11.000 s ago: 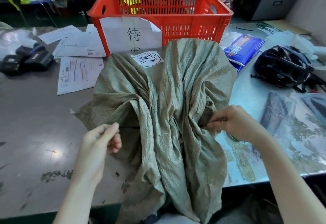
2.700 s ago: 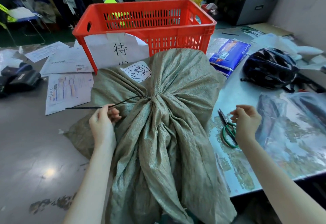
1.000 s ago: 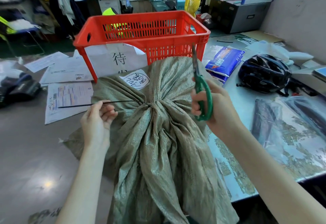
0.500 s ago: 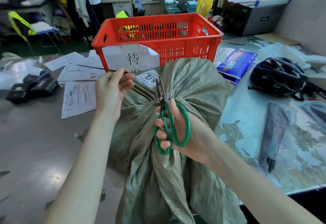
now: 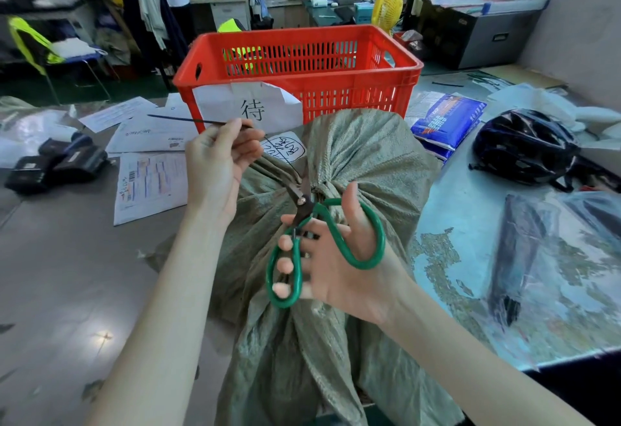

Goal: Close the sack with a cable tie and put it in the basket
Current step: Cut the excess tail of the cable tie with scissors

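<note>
A grey-green woven sack (image 5: 366, 163) lies on the table in front of the red basket (image 5: 336, 66), its neck bunched and cinched by a black cable tie (image 5: 188, 120). My left hand (image 5: 218, 163) pinches the tie's long free tail and holds it taut, up and to the left. My right hand (image 5: 336, 257) grips green-handled scissors (image 5: 322, 241), blades apart and pointing at the tie near the cinched neck. A white round label (image 5: 284, 150) is stuck on the sack.
Papers (image 5: 151, 177) and black devices (image 5: 57, 163) lie on the table to the left. A blue packet (image 5: 443, 123) and a black helmet (image 5: 524, 147) sit to the right, with a dark plastic-wrapped item (image 5: 517, 251) nearer the table's front edge.
The scissors, earlier picked up from the table on the right, have come to the sack's neck with blades opened by the tie. My left hand has lifted the tail higher.
</note>
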### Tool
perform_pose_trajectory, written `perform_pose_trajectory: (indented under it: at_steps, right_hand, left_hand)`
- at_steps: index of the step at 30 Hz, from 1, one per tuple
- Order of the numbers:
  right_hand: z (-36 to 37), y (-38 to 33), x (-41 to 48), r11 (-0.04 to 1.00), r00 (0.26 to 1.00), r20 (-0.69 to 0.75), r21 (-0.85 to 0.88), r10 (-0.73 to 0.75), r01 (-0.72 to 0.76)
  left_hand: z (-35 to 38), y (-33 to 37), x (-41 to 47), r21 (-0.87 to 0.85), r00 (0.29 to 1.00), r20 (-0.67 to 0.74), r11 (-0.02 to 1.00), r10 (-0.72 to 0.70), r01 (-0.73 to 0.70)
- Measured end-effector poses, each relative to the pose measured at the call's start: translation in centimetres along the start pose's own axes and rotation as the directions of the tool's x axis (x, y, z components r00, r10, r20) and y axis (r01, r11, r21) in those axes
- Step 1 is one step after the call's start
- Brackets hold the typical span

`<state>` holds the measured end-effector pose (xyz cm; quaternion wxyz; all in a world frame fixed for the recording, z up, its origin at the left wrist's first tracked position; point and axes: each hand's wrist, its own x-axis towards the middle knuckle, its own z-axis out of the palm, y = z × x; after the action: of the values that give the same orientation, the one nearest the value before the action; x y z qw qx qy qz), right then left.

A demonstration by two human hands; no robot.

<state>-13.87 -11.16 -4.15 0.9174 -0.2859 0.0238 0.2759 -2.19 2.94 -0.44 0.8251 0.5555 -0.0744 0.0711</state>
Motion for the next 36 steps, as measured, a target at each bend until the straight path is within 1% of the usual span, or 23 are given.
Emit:
perform_pose_trajectory:
  at_steps: [4, 10, 17, 24, 31, 34, 36]
  right_hand:
    - [0.3, -0.4, 0.9, 0.998, 0.998, -0.039, 0.04, -0.043, 0.044]
    - [0.4, 0.2, 2.0, 0.992, 0.988, -0.115, 0.064, -0.101, 0.109]
    - [0.7, 0.3, 2.5, 0.984, 0.971, -0.169, 0.016, -0.171, 0.176]
    - [0.8, 0.5, 2.4, 0.984, 0.958, -0.224, -0.016, -0.179, 0.18]
    - [0.6, 0.6, 2.5, 0.981, 0.955, -0.225, -0.032, -0.194, 0.192]
    - [0.6, 0.6, 2.2, 0.977, 0.957, -0.199, -0.06, -0.212, 0.204]
    - [0.6, 0.5, 1.8, 0.968, 0.952, -0.186, -0.101, -0.244, 0.228]
  left_hand:
    - [-0.3, 0.1, -0.3, -0.003, 1.0, -0.007, 1.0, 0.007, -0.007]
    - [-0.7, 0.1, -1.2, 0.044, 0.998, -0.04, 0.998, 0.051, -0.049]
    - [-0.8, 0.2, -1.8, 0.075, 0.995, -0.054, 0.994, 0.079, -0.075]
    - [-1.1, 0.0, -1.9, 0.063, 0.996, -0.054, 0.995, 0.075, -0.071]
    - [-1.5, -0.4, -1.9, 0.126, 0.993, -0.048, 0.987, 0.107, -0.1]
    - [-1.6, -0.4, -2.0, 0.102, 0.992, -0.058, 0.989, 0.11, -0.104]
    - [-1.5, -0.4, -2.1, 0.055, 0.993, -0.065, 0.994, 0.099, -0.096]
